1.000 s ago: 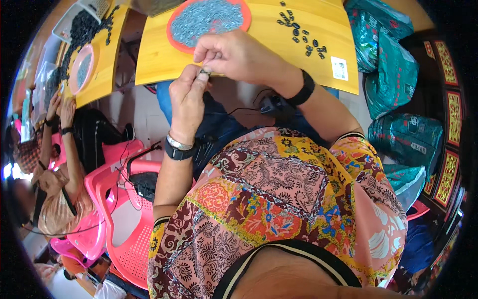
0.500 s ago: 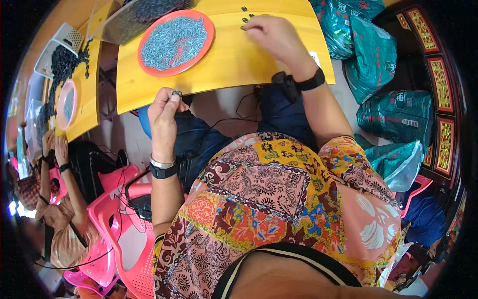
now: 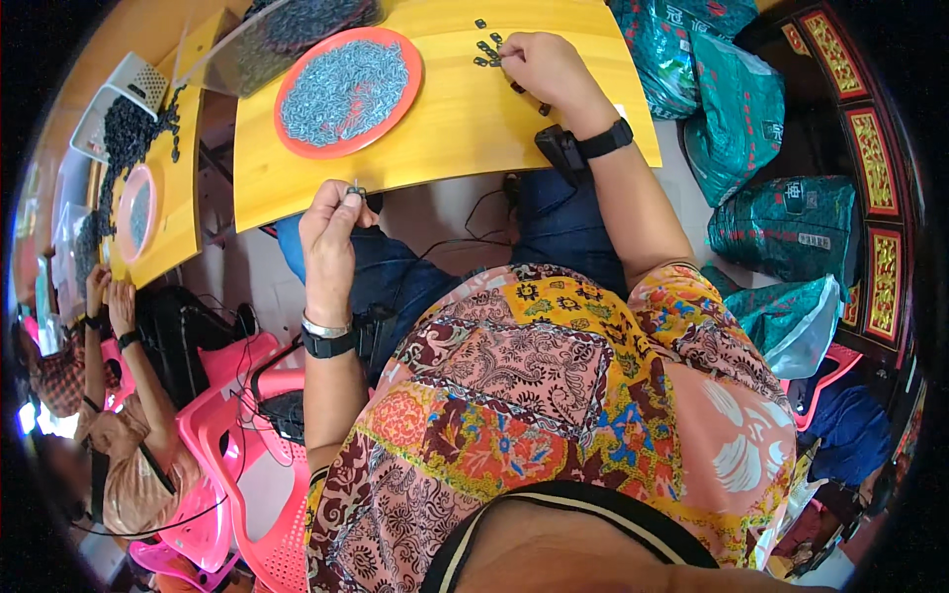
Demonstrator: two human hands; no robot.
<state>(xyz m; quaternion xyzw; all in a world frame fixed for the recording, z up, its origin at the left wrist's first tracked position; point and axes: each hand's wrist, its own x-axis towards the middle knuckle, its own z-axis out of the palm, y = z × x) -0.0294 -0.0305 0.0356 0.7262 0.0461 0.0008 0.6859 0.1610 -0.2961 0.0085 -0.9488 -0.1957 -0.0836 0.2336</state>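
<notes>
A person seen from above sits at a yellow wooden bench, wearing a bright patterned shirt and dark blue trousers. The left hand is raised just in front of the near edge of the bench, its fingertips pressed together and pinching a small dark metal piece that pokes up above the thumb; a black band and a silver bracelet circle that wrist. The right hand rests on the far part of the bench, fingers curled down onto a loose scatter of small black parts, touching the nearest ones; whether it grips one cannot be told. A black wristband with a boxy device sits on the right wrist. To the left of that hand, well apart from it, lies a round orange plate heaped with small grey-blue metal pieces that look shiny and fine. Beyond the plate, at the far edge, is a clear tray of darker parts. Further left stands a second yellow bench carrying a smaller plate and a heap of black pieces, where another person sits on a pink plastic chair. On the right, on the floor, crinkled green plastic bags are piled beside the seated person.
</notes>
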